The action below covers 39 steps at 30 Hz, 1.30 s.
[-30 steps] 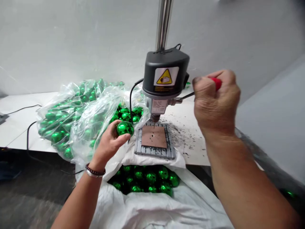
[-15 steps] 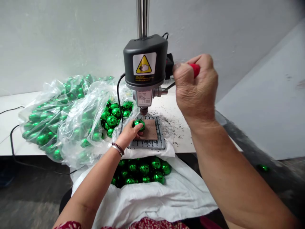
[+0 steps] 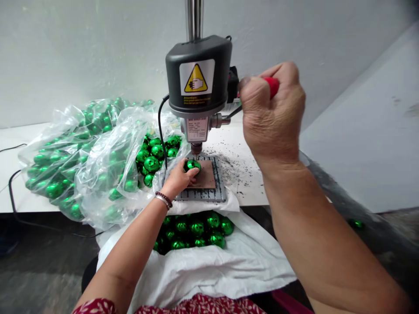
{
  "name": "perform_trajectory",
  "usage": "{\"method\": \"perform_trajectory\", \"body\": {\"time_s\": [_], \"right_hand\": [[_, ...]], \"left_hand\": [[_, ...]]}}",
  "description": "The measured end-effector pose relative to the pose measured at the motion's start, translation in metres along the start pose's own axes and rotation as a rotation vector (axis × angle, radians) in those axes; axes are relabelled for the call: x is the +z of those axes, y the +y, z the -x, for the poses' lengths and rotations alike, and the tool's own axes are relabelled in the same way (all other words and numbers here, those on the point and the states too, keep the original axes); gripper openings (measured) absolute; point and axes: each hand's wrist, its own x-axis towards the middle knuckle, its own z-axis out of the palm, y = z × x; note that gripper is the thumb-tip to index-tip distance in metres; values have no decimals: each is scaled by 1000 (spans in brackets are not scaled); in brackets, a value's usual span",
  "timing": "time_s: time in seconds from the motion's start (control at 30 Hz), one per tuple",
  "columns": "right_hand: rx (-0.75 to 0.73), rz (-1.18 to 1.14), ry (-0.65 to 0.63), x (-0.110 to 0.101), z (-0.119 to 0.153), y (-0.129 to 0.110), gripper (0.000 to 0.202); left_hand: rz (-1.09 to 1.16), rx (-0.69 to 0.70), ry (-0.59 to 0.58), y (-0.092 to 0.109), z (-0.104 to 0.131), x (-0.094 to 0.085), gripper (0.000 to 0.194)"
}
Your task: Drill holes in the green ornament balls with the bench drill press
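A small bench drill [image 3: 198, 104] stands in front of me, its chuck [image 3: 196, 147] pointing straight down. My left hand [image 3: 178, 178] grips a shiny green ball [image 3: 192, 165] between thumb and fingers, just under the chuck. The ball is over a brown board [image 3: 209, 176] on the grey slotted base [image 3: 220, 185]. How far the bit reaches toward or into the ball I cannot tell. My right hand [image 3: 275, 115] is wrapped around the red-gripped feed lever [image 3: 272, 87] at the drill's right side.
Clear plastic bags [image 3: 108, 163] full of green balls lie left of the drill. More green balls [image 3: 197, 227] rest on white cloth [image 3: 209, 270] at my lap. Dark shavings [image 3: 240, 170] litter the white table [image 3: 252, 192]. A black cord [image 3: 160, 126] hangs beside the drill.
My left hand has shifted the green ball slightly right, in under the chuck. The bit that showed beside the ball is now mostly hidden. My right hand keeps hold of the lever.
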Motion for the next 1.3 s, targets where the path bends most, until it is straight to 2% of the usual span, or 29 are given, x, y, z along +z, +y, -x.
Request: {"method": "perform_trajectory", "body": {"time_s": [0.13,0.27,0.47,0.63,0.93,1.17,1.3], "right_hand": [[-56,3,18,1,0,6,30],[-123,-14,18,1,-1,14,38],[-183,41,31,-4,4,16,30],[-99,143,30,-9,16,7,18],[-132,100,49,-14,38,8,13],[-114,115,83,-12,48,12,13],[-143,114,105,-10,54,16,13]], "left_hand": [[-320,184,68,3,2,0,49],[-432,208,89,3,5,2,53],[-364,193,99,-2,6,5,51],[-310,202,84,-4,6,5,47],[-287,210,73,-9,4,6,54],[-295,208,65,-8,5,5,48],[-287,209,63,-8,4,5,54]]}}
